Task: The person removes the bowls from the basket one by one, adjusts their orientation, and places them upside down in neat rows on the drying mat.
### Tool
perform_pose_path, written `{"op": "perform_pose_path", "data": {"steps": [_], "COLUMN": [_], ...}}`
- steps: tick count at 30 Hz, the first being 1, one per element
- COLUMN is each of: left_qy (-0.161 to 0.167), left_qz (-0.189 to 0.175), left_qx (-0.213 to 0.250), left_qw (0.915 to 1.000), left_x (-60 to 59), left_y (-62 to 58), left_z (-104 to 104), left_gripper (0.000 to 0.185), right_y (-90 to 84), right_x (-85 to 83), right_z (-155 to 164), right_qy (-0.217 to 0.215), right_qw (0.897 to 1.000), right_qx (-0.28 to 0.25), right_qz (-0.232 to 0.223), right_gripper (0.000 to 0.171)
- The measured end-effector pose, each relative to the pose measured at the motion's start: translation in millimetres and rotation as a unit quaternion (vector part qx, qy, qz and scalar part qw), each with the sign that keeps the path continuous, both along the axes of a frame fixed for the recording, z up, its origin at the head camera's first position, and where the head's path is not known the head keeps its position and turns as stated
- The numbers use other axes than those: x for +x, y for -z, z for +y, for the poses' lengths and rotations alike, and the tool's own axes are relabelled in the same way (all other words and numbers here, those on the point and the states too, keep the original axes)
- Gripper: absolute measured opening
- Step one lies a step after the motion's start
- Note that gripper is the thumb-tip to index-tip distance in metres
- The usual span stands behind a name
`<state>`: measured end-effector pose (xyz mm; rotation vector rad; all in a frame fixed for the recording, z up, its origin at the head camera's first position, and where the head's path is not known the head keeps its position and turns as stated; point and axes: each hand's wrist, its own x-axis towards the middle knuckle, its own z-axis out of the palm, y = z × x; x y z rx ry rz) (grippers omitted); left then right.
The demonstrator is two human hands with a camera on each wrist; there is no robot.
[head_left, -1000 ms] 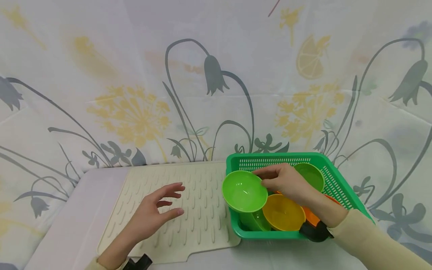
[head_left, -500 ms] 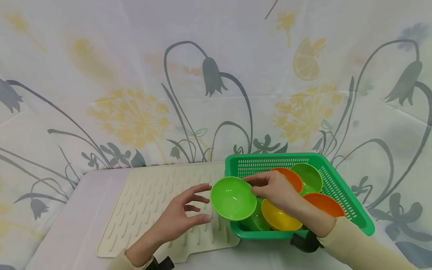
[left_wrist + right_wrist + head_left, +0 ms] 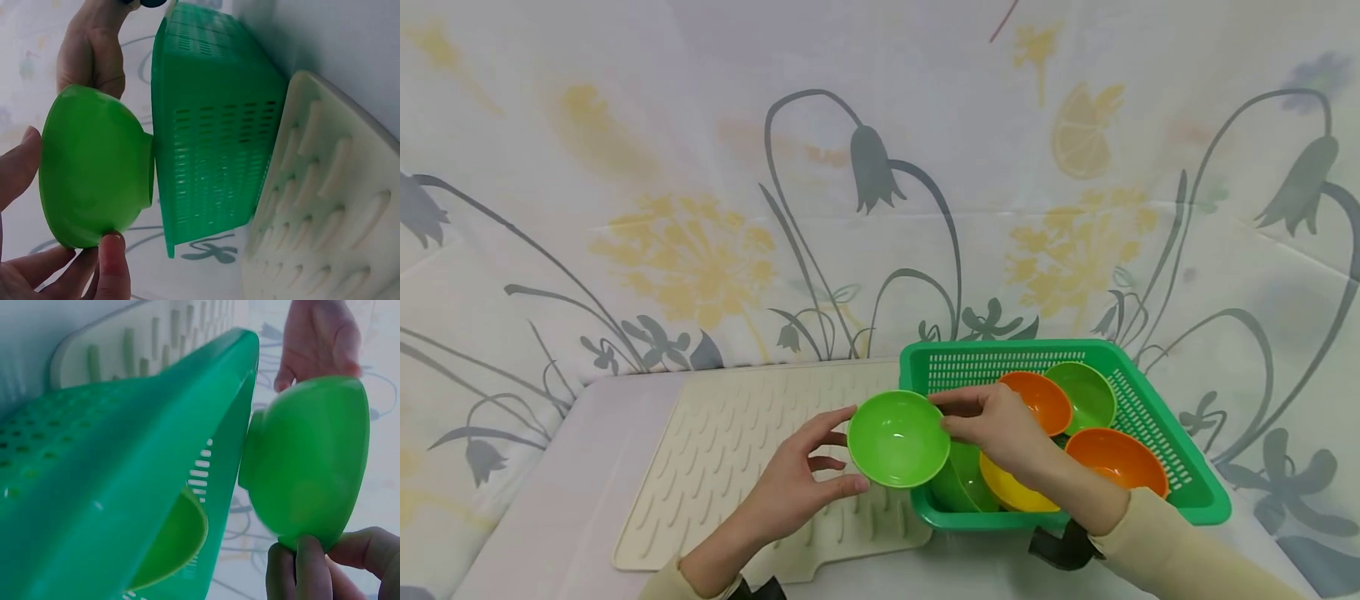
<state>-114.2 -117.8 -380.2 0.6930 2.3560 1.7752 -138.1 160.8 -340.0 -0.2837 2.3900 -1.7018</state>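
The right hand (image 3: 996,425) is pinching the rim of a light green bowl (image 3: 898,439), thumb and fingers nearly closed, just below the centre of the frame; the left hand (image 3: 790,482), fingers curved and more widely spread, is bracing the opposite side. Keeping the bowl level calls for a firm left grip before the right eases off, and for clearing the basket (image 3: 970,522) at lower right, whose rim is lying close to the bowl's foot. The right hand and wrist are partly covering a yellow bowl (image 3: 1013,489) in it; the left hand is masking some of the mat (image 3: 715,450) at lower left. Whether the foot is touching the basket is hard to tell, and both forearms are running out of frame.
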Motion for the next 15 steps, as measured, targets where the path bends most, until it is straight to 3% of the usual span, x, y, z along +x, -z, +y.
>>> {"op": "perform_pose_path", "data": {"steps": [7,15], "left_qy": [-0.031,-0.026], "left_qz": [0.015,0.026], "left_qx": [0.002,0.005], "left_qw": [0.9994,0.9993], "left_x": [0.7,-1.7], "left_y": [0.0,3.2], "left_z": [-4.3,-12.8], "left_gripper": [0.076,0.078], "right_y": [4.7,10.3], "right_x": [2.5,3.2], "right_z": [-9.6,-15.0], "right_qy": [0.006,-0.016], "right_qw": [0.999,0.997], "right_qx": [-0.041,-0.066], "right_qz": [-0.018,-0.029], "right_gripper": [0.039,0.043]}}
